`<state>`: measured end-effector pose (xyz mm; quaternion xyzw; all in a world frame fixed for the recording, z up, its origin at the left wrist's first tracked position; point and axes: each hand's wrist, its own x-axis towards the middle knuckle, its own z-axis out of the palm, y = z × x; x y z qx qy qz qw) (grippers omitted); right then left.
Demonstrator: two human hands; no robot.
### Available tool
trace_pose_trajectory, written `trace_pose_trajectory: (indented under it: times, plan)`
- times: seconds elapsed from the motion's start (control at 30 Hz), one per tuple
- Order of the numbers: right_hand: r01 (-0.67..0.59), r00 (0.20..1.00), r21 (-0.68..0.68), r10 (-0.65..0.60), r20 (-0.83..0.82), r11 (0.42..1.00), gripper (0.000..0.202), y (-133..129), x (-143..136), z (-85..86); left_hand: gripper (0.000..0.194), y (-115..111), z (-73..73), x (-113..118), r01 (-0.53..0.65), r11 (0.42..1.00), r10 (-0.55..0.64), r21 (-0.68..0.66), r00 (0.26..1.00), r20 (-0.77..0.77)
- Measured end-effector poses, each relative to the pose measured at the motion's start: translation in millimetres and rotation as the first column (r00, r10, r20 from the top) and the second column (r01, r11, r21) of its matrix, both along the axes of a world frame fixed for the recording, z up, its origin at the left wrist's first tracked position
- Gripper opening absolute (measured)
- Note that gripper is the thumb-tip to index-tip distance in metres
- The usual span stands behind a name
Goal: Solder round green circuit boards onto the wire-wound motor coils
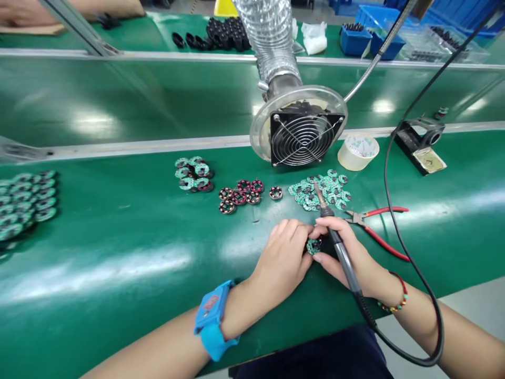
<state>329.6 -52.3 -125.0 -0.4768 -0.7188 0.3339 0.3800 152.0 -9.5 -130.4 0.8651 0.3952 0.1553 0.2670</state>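
My left hand (282,250), with a blue strap on its wrist, is closed on a small round green circuit board (314,246). Part of the board, and whatever lies beneath it, is hidden by my fingers. My right hand (351,250) has a soldering iron (344,257) lodged in its grip, the tip pointing up and away. The thumb and fingers of that hand also touch the board's right edge. Just beyond the hands lies a heap of loose green circuit boards (321,190). To its left are several round copper-wound coils (239,197).
Red-handled pliers (381,239) lie right of my right hand. A tape roll (358,152) and a soldering iron stand (422,139) sit farther back. A fume extractor fan (303,139) hangs over the bench. Stacked boards (26,202) fill the left; another person's arm (71,11) shows beyond.
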Motion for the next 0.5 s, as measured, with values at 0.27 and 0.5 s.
trace_pose_trajectory:
  times: [0.27,0.5]
  plan:
    - [0.109,0.993,-0.035,-0.108,0.040,0.993,0.054,0.5,1.0,-6.3,0.030,15.1,6.0,-13.8,0.103,0.974,-0.067,-0.201,0.982,0.176]
    - [0.064,0.995,-0.073,-0.059,0.075,0.995,0.055,2.9,0.8,-3.1,0.012,25.6,9.1,-13.3,0.140,0.960,-0.075,-0.242,0.962,0.261]
